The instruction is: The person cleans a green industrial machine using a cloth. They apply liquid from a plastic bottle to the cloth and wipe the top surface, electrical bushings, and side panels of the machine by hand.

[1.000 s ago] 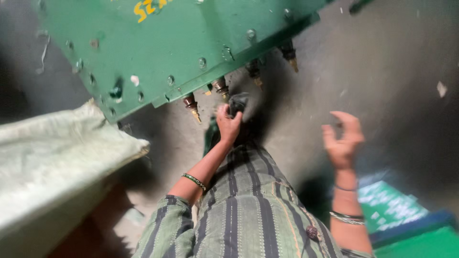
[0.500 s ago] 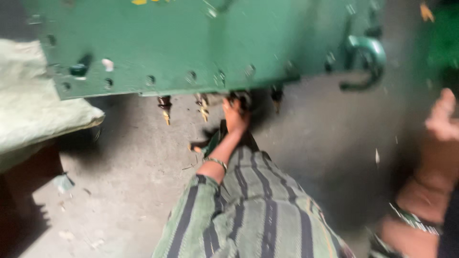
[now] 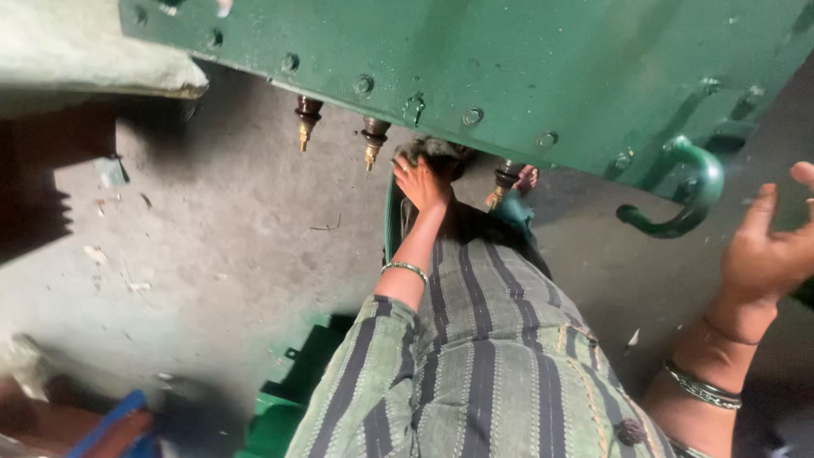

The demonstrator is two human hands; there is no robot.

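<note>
Nearest was the green striped cloth garment [image 3: 475, 365], soft & wrinkly, hanging over the grey concrete floor [image 3: 212, 254]. The right hand [image 3: 767, 250] was up in the air w/ fingers apart, holding nothing, near the curved green metal hook [image 3: 682, 191]. The left hand [image 3: 421, 181] was further out, fingers together on a dark rag [image 3: 437, 153], pressed under the edge of the big green metal box w/ bolts [image 3: 509, 59]. The rag lay right above those fingers. Brown stubs w/ brass tips [image 3: 307, 119] poked down beside it in a row, left to right.
</note>
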